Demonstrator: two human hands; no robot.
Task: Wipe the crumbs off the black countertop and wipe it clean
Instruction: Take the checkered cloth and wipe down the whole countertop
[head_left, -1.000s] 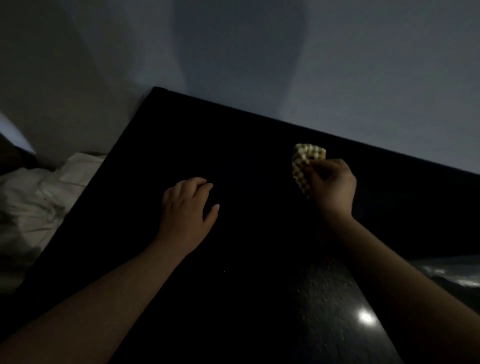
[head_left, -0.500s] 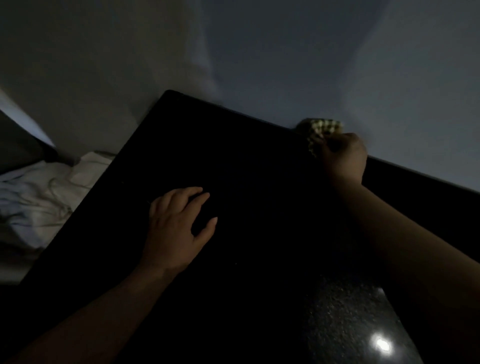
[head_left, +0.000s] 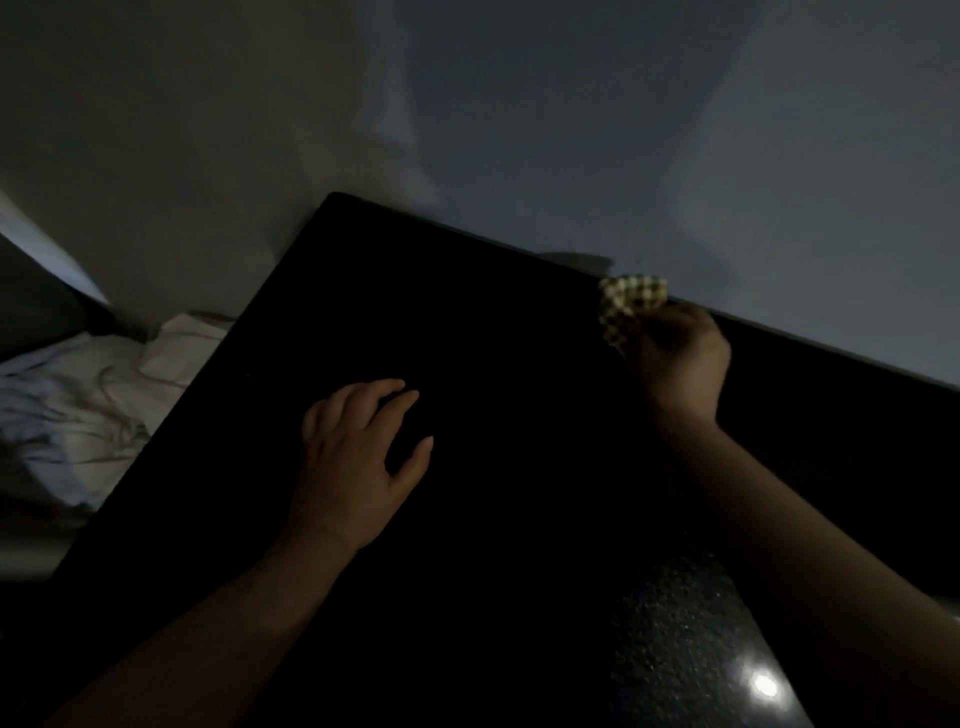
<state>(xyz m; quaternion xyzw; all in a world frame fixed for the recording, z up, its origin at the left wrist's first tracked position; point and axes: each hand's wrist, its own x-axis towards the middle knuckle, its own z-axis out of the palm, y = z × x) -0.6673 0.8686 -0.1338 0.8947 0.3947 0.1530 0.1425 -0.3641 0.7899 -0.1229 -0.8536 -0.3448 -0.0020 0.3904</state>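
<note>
"One checked cloth (head_left: 626, 306), yellow and dark, was bunched up at about two o'clock, right at the far edge of the black counter (head_left: 493, 338)."

"Was it lying on the counter?"

"I couldn't tell. It was too dark to see whether it touched the surface. The right hand (head_left: 680, 358) gripped it, fingers curled round the lower part, and the checked top stuck out past the knuckles toward eleven o'clock."

"And the other of the two hands?"

"The left hand (head_left: 358, 457) held nothing. It rested palm down near the middle of the counter, a little toward eight o'clock, fingers relaxed and slightly spread, thumb out toward three o'clock. It was well apart from the cloth."

"What lay around the counter?"

"A plain grey wall (head_left: 571, 130) rose behind the far edge, from ten o'clock across to three. Some crumpled white fabric (head_left: 78, 405) lay off the counter's left side at nine o'clock. At five o'clock a small bright glint (head_left: 764, 686) showed on the speckled surface, just beside the right forearm."
</note>
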